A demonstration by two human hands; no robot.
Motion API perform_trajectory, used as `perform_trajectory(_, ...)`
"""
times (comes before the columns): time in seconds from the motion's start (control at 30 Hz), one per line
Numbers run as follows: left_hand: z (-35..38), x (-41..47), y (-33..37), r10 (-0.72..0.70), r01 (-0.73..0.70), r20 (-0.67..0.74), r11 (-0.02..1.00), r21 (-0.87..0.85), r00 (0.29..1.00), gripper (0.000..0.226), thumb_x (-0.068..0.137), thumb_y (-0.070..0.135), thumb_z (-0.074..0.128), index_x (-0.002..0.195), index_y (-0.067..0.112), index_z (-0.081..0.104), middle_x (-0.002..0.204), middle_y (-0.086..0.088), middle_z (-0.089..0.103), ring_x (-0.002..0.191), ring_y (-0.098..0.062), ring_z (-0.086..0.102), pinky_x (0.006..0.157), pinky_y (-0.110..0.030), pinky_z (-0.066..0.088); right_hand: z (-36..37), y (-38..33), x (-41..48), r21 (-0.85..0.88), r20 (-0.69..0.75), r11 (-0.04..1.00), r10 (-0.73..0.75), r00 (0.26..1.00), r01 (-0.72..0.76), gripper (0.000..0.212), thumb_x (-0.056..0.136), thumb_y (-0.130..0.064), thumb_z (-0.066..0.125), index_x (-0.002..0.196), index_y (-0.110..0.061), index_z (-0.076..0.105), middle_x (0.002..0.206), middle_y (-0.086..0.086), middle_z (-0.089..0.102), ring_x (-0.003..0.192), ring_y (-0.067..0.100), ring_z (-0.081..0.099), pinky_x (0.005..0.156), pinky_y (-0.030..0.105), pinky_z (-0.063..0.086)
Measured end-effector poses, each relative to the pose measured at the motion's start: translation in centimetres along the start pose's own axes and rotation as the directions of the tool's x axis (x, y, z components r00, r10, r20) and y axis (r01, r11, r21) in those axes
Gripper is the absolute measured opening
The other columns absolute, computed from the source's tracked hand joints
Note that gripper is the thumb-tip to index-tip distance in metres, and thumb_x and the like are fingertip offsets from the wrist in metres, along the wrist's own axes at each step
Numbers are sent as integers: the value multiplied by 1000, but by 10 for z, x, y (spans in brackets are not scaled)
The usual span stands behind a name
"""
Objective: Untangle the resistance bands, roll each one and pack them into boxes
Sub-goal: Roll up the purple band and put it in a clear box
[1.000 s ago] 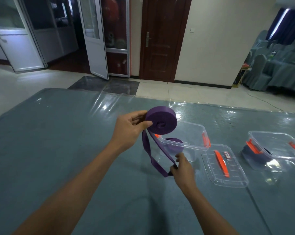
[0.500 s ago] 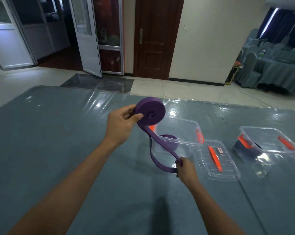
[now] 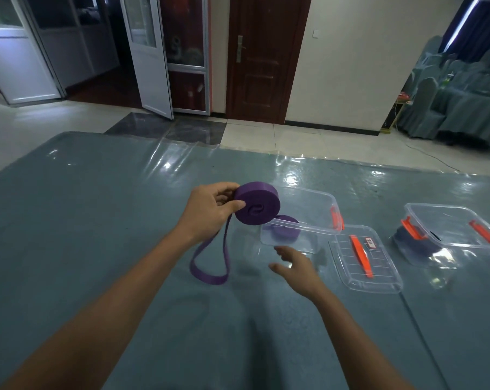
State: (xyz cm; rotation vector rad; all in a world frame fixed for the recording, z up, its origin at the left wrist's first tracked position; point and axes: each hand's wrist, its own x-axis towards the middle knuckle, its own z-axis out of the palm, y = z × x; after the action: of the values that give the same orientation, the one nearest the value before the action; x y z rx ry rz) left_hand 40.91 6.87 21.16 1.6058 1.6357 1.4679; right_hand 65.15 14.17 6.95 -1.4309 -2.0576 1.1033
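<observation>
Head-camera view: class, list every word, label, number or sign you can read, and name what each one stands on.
Nothing here reads clearly.
Small white sticker on the flat clear plastic lid with the orange handle: dark print, too small and blurred to read.
No writing shows on the rolled purple resistance band or the open clear plastic box.

The left grip (image 3: 210,212) pinches a rolled purple band (image 3: 257,207) between thumb and fingers above the tabletop (image 3: 97,220), and the band's loose tail (image 3: 210,267) hangs down in a loop. The right grip (image 3: 294,266) hovers with fingers spread, holding nothing, near an open clear box (image 3: 305,192) that holds a second purple roll (image 3: 286,230). A clear lid (image 3: 379,277) lies just beside that box. Further right stands another clear box (image 3: 449,218) with orange latches.
</observation>
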Motion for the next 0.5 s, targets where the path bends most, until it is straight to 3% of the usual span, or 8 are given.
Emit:
perform_trajectory(0.13,3,-1,-16,-32,6,130,981,194,991,23,81,13,81,101,22,72,86,9,72,82,-11,70,83,-30,58,-19,-49,-4,167,-135,968,-163,977,185,53,86,-25,76,136,-22,57,128,-11,63,114,1,60,97,23,49)
perform_trajectory(0.23,3,2,-26,-90,-10,256,932,363,963,20,81,18,79,98,24,71,86,9,72,82,-11,67,82,-40,57,-30,-78,-7,209,-115,944,-237,965,257,58,86,-27,77,138,-28,53,132,-13,62,117,0,59,98,21,48)
perform_trajectory(0.37,7,-2,-30,-133,-58,362,881,470,923,18,80,27,76,95,32,70,85,13,71,80,-7,65,80,-38,56,-30,-98,-7,-5,21,959,-285,958,285,59,85,-26,78,139,-26,54,129,-6,64,113,5,61,101,27,48)
perform_trajectory(0.5,12,-7,-26,-117,-48,384,918,394,916,17,79,27,77,94,34,69,85,15,72,82,-4,66,81,-37,56,-23,-106,-7,-153,74,928,-331,941,339,32,84,-23,74,115,-27,67,98,-5,71,91,14,64,88,39,52)
